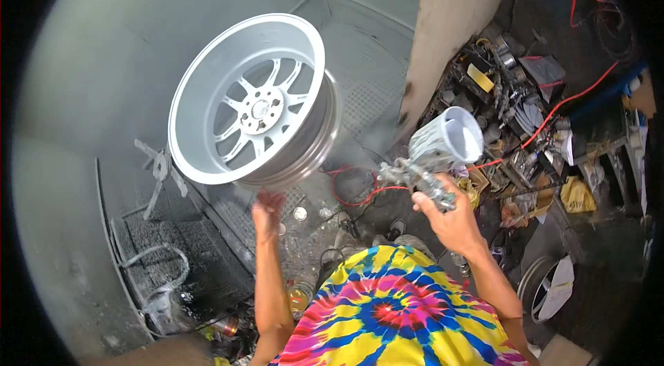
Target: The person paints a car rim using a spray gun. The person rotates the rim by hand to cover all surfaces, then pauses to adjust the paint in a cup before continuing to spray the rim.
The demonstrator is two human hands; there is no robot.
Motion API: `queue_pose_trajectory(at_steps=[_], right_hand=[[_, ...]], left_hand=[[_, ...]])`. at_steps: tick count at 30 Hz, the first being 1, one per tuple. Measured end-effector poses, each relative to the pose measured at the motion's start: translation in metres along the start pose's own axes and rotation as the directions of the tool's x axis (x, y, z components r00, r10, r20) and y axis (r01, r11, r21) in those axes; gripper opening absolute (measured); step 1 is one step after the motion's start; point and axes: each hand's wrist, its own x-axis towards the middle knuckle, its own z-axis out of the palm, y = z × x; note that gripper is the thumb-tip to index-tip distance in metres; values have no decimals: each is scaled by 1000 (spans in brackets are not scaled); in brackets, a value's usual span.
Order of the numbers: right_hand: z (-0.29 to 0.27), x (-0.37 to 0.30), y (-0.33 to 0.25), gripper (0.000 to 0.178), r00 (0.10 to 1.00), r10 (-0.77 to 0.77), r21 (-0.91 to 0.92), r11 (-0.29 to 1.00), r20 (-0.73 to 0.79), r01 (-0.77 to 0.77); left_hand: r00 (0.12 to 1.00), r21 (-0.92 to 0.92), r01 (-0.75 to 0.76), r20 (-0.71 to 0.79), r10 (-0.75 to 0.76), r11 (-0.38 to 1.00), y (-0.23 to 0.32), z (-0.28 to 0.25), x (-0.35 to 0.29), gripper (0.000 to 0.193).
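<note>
A silver-painted alloy wheel rim (252,100) hangs tilted in front of me, its spoked face toward me. My left hand (266,208) is raised just under the rim's lower edge with fingers spread, touching or nearly touching it; the hand is blurred. My right hand (446,212) grips the handle of a paint spray gun (432,158) with a white open cup on top, held to the right of the rim. The gun's nozzle points left toward the wheel.
Grey spray-booth walls (104,76) surround the rim. A metal stand (160,171) sits at left. Red hoses (553,114) and cluttered tools (512,96) lie at right, with another rim (546,286) on the floor. Cans (225,326) lie below.
</note>
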Motion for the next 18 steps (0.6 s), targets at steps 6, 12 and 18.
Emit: queue_pose_trajectory(at_steps=[6,12,18], right_hand=[[26,4,12,36,996,-93,-74,993,9,93],[35,2,17,38,986,-150,-178,975,-67,136],[28,0,28,39,988,-121,-104,988,-94,111]], left_hand=[[996,117,29,-84,-19,993,115,-74,135,31],[996,308,-21,-73,46,951,240,-20,145,42],[996,607,37,-86,19,794,323,24,147,56]])
